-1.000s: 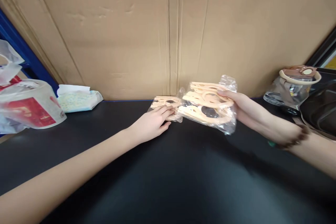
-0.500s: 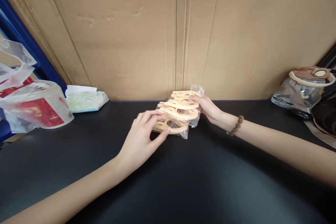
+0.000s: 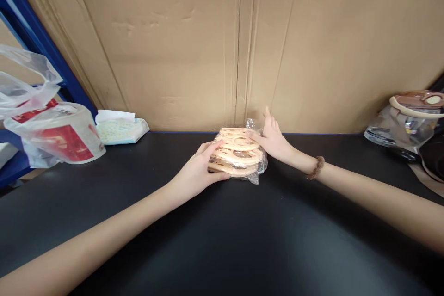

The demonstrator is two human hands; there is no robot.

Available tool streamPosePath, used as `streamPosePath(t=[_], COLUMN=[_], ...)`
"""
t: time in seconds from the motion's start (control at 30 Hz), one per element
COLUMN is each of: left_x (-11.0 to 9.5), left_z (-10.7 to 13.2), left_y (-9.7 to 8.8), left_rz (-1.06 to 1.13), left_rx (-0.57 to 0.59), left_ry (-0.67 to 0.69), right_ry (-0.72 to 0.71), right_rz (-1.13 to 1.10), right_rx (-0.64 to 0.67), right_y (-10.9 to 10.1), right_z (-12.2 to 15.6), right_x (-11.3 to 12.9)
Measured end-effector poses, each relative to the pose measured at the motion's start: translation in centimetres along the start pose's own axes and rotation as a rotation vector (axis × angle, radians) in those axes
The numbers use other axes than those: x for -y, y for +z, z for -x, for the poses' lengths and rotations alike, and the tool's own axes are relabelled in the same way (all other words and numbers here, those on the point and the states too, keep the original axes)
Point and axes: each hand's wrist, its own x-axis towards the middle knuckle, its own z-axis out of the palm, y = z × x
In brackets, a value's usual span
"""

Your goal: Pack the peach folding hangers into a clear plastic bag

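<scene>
In the middle of the black table lies a stack of peach plastic pieces [image 3: 239, 159] with rounded loops, wrapped in clear plastic film; they look like folded hangers. My left hand [image 3: 197, 169] grips the stack's left end, thumb low at the front and fingers along the upper left side. At the right end, my right hand [image 3: 274, 138] has its fingers stretched upward and apart from the stack, while its thumb reaches over the upper right of the pieces. Its palm is beside the film, and I cannot tell how firmly it touches.
A cardboard wall [image 3: 180, 55] stands along the back edge of the black table [image 3: 222, 240]. To the left are a bagged white-and-red tub [image 3: 74, 136] and a pack of tissues [image 3: 121, 129]. A clear jug-like bottle [image 3: 409, 120] with a brown lid stands at the right.
The staggered pieces now sit more evenly stacked. My left hand has closed on their left end. My right hand has let go its grip and straightened its fingers upward. The view has shifted slightly.
</scene>
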Motion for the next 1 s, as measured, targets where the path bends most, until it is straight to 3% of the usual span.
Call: streamPosePath(t=[0.1,0.23,0.43,0.77,0.9,1.0], left_x=[-1.4,-2.9,-3.1,-2.7,-2.4,-1.8], left_z=[-0.5,-2.0,-3.7,-1.9,-0.9,-0.3], left_y=[1.6,3.5,4.6,1.9,0.8,-0.1], left_rz=[-0.065,-0.108,-0.140,-0.334,-0.410,-0.459], left_rx=[-0.095,-0.129,-0.146,0.079,0.084,0.062], left_ry=[-0.015,-0.018,0.006,0.072,0.028,-0.015], right_ry=[-0.034,-0.067,-0.069,-0.127,-0.194,-0.248], right_rz=[0.077,0.157,0.268,0.314,0.294,0.278], right_rx=[0.070,0.154,0.131,0.148,0.101,0.036], right_y=[-0.2,-0.1,0.2,-0.6,-3.1,-5.9], right_z=[-0.3,-0.5,-1.1,-1.3,-1.2,0.6], right_x=[-0.1,-0.1,-0.5,-0.5,0.1,0.6])
